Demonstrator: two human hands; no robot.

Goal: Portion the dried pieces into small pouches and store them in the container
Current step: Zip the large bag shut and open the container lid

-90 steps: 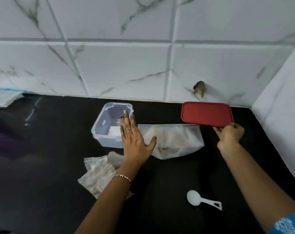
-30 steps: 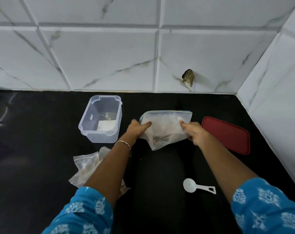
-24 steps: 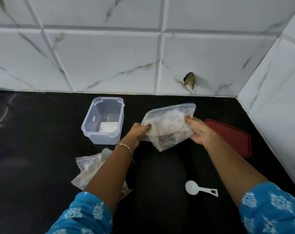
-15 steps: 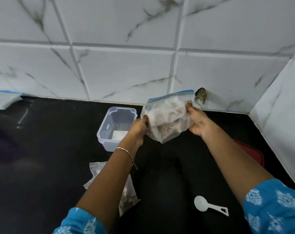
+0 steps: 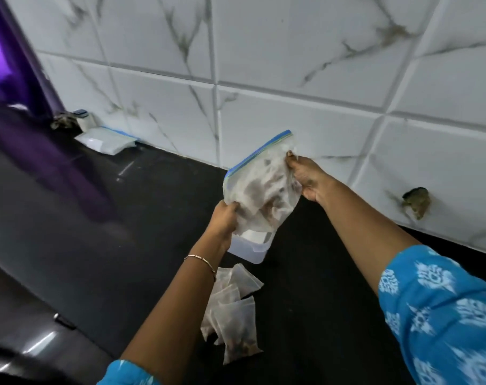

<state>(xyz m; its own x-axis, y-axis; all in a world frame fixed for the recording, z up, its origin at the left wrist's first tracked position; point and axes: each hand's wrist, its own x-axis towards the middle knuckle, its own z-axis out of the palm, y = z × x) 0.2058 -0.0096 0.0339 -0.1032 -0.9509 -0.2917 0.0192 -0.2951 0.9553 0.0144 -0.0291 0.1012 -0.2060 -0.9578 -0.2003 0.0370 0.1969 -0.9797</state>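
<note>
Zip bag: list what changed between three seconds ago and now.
The zip bag was lying flat on the counter; now it is raised and tilted above the container. The left hand, open over it before, grips its lower side, and the right hand has let go of the red lid and grips the upper side. The container and small pouches stayed on the counter.

Bright blue sleeves (image 5: 441, 315) printed with white floral motifs reach partway down both forearms. A slim, gold-toned link bracelet (image 5: 200, 262) circles the wrist just behind the left hand (image 5: 223, 220).
</note>
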